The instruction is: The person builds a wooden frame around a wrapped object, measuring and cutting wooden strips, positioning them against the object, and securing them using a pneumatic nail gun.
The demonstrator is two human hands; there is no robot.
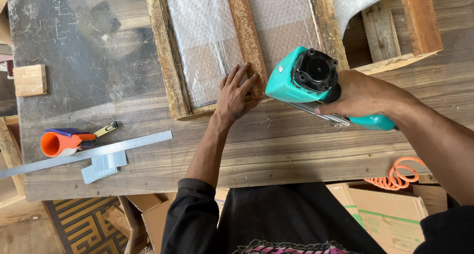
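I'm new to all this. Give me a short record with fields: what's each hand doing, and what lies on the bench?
left hand: left hand pressed flat on the middle slat of a wooden frame
right hand: right hand gripping a teal nail gun
frame filling: bubble wrap under the slats
bench left side: orange tape measure, metal ruler, staple strips
bench: worn wooden workbench
hose: orange coiled hose

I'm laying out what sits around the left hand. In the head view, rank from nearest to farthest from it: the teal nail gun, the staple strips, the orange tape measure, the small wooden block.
From the left hand:
1. Teal nail gun, just to its right.
2. Staple strips, lower left on the bench.
3. Orange tape measure, farther left.
4. Small wooden block, at the far left edge.
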